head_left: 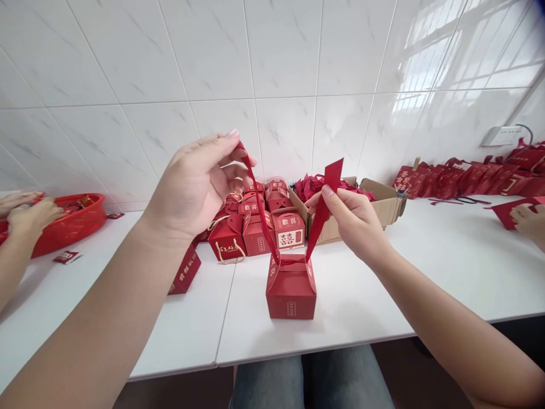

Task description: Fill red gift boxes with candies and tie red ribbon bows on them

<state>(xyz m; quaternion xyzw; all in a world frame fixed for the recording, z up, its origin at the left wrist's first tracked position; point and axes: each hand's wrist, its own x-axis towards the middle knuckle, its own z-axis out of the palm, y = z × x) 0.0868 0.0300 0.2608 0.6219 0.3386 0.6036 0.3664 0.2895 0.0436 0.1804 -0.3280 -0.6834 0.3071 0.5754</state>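
A small red gift box (291, 292) stands upright on the white table near its front edge. Threaded through the top of the box is a red ribbon (315, 234), and both its ends are drawn upward. My left hand (200, 176) pinches one end between thumb and finger, high to the left of the box, its other fingers loosely curled. Lower on the right, my right hand (351, 216) pinches the other end, whose slanted tip sticks up past the thumb. Both sides of the ribbon run fairly straight from the box to my fingers.
Several red gift boxes (258, 234) stand grouped behind, beside a cardboard carton (336, 230) of red ribbons. Another red box (186, 274) is partly behind my left forearm. Co-workers' hands (36, 216) reach to a red basin (91, 218) at left; another hand (530, 221) is at right.
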